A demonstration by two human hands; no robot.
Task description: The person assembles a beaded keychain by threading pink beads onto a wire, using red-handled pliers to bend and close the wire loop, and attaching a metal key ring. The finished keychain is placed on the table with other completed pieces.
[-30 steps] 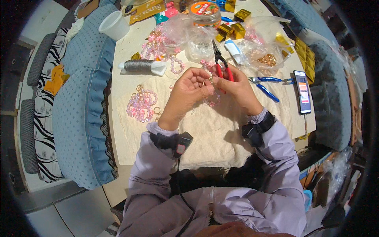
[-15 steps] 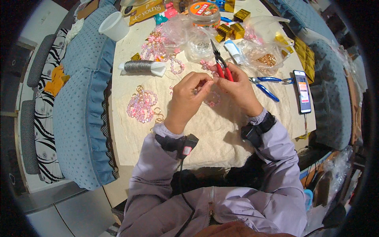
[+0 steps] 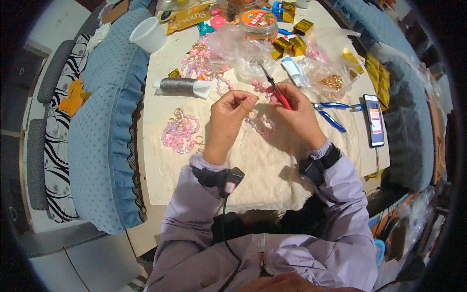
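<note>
The right hand is closed on red pliers; a pink bead string is pinched by the left hand above the table. One beaded piece lies finished; loose beads remain.

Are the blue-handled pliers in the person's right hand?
No, the blue-handled pliers lie on the table, while the right hand holds red-handled pliers.

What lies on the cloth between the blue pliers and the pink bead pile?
In the head view, both hands lie between them: the left hand pinching beads and the right hand holding red pliers, between blue pliers and bead pile.
</note>
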